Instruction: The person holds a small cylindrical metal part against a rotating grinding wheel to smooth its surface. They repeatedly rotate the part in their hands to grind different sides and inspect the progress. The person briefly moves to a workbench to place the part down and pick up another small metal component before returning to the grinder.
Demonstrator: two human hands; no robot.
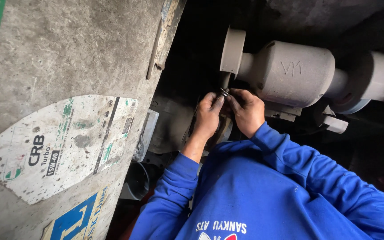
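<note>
Along the left of the frame runs a dusty grey surface with worn, stained labels stuck on it [58, 146]. At lower centre-left, in shadow beside it, sits a dark bucket-like container [138, 180]; what is in it cannot be made out.

At centre, the person's left hand [207, 114] and right hand [246, 110], both grimy and in blue sleeves [267, 195], meet fingertip to fingertip. Both are closed in a pinch around a small metal piece [224, 92], held just below the left grinding wheel [232, 50] of a dust-coated bench grinder [296, 73], which fills the upper right.

By the look of it, the step in hand is presenting the piece to the wheel; the next move would call for a steady two-handed grip, with fingertips kept off the wheel's rim.
</note>
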